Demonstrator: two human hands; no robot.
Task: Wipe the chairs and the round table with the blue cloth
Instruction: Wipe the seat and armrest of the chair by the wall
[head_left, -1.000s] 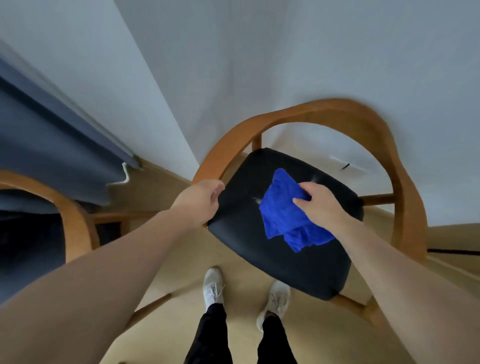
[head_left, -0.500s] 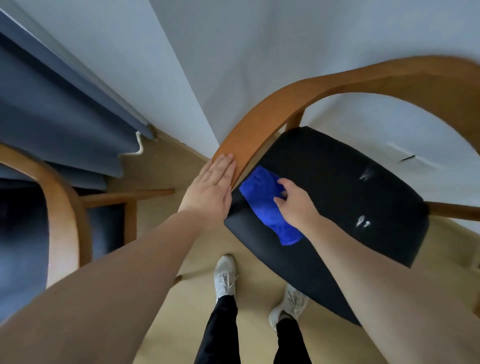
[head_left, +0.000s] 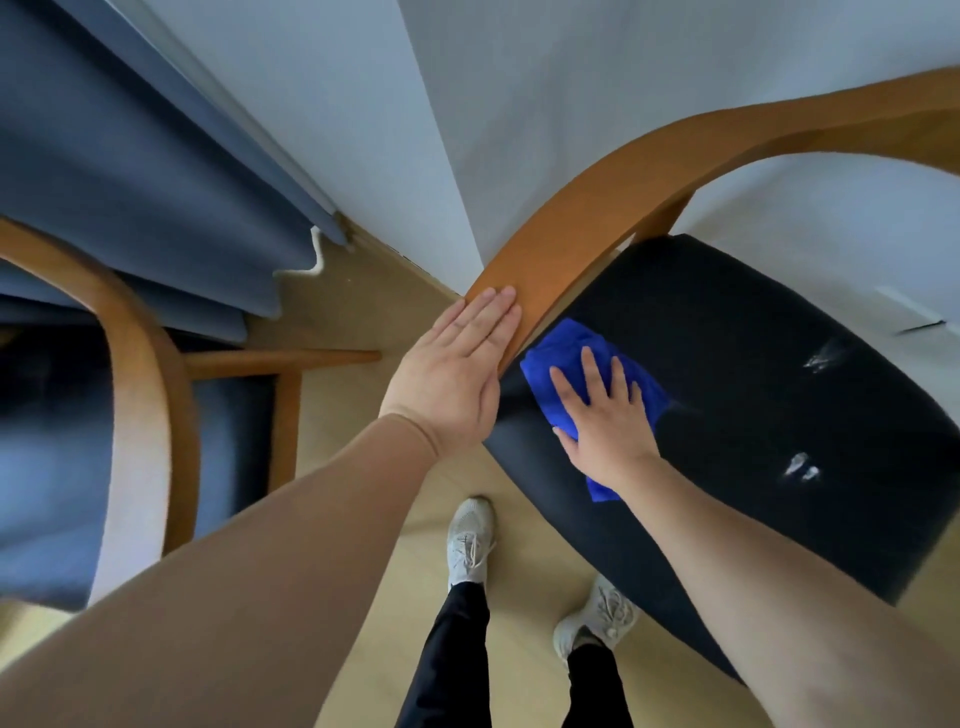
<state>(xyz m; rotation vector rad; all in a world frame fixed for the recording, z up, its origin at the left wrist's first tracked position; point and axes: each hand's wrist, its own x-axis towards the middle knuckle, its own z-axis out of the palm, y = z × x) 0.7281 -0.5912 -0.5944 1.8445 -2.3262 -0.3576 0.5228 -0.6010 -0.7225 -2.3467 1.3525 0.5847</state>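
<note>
A wooden chair with a curved armrest (head_left: 597, 218) and a black padded seat (head_left: 753, 415) stands in front of me. The blue cloth (head_left: 558, 358) lies on the seat's left corner, just beside the armrest's end. My right hand (head_left: 602, 415) presses flat on the cloth, fingers spread and straight. Flat against the lower end of the armrest and the seat's left edge rests my left hand (head_left: 452, 374), with its fingers straight and together. White smudges (head_left: 821, 358) mark the right part of the seat. The round table is out of view.
A second wooden chair (head_left: 145, 374) with a dark seat stands at the left, under a blue curtain (head_left: 130, 171). White walls meet in a corner behind the chairs. My feet in white shoes (head_left: 470, 540) stand on the beige floor by the seat's front edge.
My right hand has flattened on the cloth and spread its fingers. The cloth came from mid-seat to the left corner. My left hand slid up along the armrest end.
</note>
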